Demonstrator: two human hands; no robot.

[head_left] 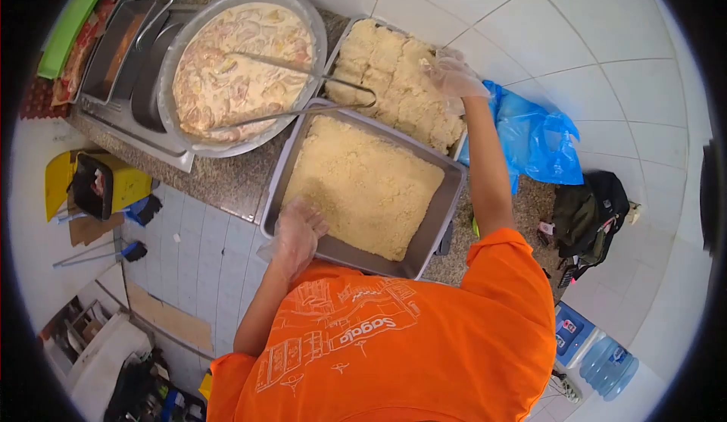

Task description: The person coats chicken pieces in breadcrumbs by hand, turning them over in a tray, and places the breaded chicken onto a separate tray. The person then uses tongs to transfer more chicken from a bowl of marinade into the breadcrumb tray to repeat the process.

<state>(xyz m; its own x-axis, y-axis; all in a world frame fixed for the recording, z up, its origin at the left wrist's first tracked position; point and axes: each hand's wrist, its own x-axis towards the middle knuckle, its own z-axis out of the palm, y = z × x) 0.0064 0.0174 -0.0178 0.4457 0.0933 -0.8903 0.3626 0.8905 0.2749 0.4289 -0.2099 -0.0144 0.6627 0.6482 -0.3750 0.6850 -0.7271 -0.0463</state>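
My left hand (299, 229), in a clear plastic glove, rests at the near left corner of a grey tray (452, 210). Its fingers lie stretched over the edge of the pale crumbs (371, 183) that fill this tray. Farther back, a second tray (346, 34) holds closely packed crumb-coated pieces (379, 62). My right hand (454, 77), also gloved, reaches to that tray's far right side. Its fingers are extended and touch the coated pieces there; nothing visible is gripped in them.
Left of the trays stands a large metal bowl (319, 43) of pieces in creamy liquid, with metal tongs (333, 81) lying across it. A blue plastic bag (538, 138) sits at the right against the tiled wall. Dark pans (148, 81) and a green tray (73, 28) occupy the left end.
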